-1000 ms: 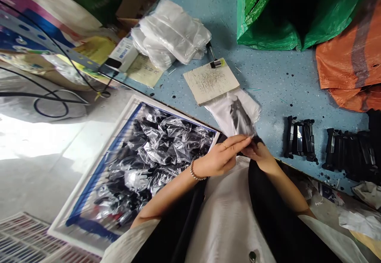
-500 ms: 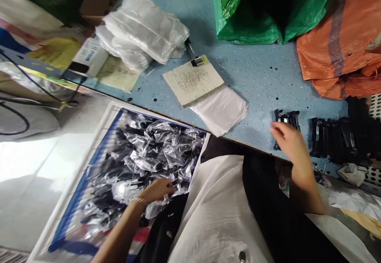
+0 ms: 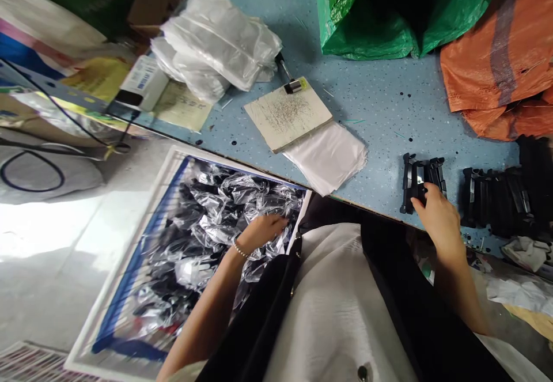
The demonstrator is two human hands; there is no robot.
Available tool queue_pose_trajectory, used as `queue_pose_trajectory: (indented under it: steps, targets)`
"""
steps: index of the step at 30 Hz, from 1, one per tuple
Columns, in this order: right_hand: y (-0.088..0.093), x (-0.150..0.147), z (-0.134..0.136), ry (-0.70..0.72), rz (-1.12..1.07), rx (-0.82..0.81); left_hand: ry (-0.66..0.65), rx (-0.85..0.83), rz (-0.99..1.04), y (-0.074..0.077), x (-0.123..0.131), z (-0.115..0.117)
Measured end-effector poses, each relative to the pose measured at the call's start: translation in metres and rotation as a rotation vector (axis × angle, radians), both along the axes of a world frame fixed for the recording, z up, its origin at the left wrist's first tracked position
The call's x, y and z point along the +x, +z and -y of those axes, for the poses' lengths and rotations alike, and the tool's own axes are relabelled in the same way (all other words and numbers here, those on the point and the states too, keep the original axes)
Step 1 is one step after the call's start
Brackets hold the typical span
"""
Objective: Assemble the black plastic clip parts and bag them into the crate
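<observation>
While the left hand (image 3: 263,231) lies flat, fingers loose and holding nothing, on the bagged parts (image 3: 216,220) in the crate (image 3: 131,255) beside the table (image 3: 380,111), the right hand (image 3: 437,216) touches a short row of black clips (image 3: 421,176) on the tabletop. Whether its fingers pinch one I cannot tell.
</observation>
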State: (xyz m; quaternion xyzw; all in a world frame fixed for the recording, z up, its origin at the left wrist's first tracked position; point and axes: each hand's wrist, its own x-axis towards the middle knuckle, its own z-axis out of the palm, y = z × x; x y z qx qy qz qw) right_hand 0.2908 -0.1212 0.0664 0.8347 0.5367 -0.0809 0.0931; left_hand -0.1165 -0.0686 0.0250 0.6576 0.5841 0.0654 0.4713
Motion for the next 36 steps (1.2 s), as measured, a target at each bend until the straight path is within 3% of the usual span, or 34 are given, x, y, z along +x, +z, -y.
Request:
queue_pose_trajectory:
  steps: [2, 3, 5, 7, 9, 13, 15, 18, 21, 23, 29, 31, 36]
  targets:
    - [-0.007, 0.000, 0.000, 0.023, -0.023, 0.056, -0.043, 0.222, 0.062, 0.001, 0.035, -0.021]
    - [-0.010, 0.001, 0.000, 0.037, -0.034, 0.070, -0.064, 0.411, 0.091, 0.001, 0.057, -0.032]
    - [-0.015, 0.005, 0.001, 0.056, -0.070, 0.085, -0.112, 0.673, 0.032, -0.003, 0.101, -0.052]
    - [-0.018, 0.012, 0.002, 0.029, -0.167, 0.114, -0.158, 0.729, -0.074, -0.010, 0.134, -0.069]
    - [-0.021, 0.016, 0.003, -0.050, -0.380, 0.171, -0.147, 0.683, -0.094, -0.019, 0.146, -0.082]
    - [-0.021, 0.002, 0.001, -0.269, -1.094, 0.306, 0.000, 0.397, 0.149, -0.030, 0.130, -0.100]
    - [-0.019, -0.016, -0.004, -0.377, -1.394, 0.301, 0.049, 0.249, 0.247, -0.029, 0.122, -0.103]
    - [-0.014, -0.042, -0.015, -0.453, -1.657, 0.198, 0.036, 0.363, 0.160, -0.025, 0.124, -0.098]
    - [-0.014, -0.054, -0.025, -0.443, -1.769, 0.137, -0.101, 0.588, -0.043, -0.023, 0.132, -0.093]
    - [-0.016, -0.056, -0.028, -0.431, -1.795, 0.120, -0.150, 0.568, -0.046, -0.024, 0.134, -0.097]
    - [-0.029, -0.049, -0.019, -0.473, -1.838, 0.118, 0.062, 0.401, 0.230, -0.026, 0.115, -0.121]
    - [-0.032, -0.048, -0.016, -0.488, -1.865, 0.109, 0.078, 0.377, 0.283, -0.025, 0.112, -0.124]
    - [-0.037, -0.059, -0.018, -0.497, -2.060, -0.097, 0.166, 0.211, 0.373, -0.033, 0.116, -0.118]
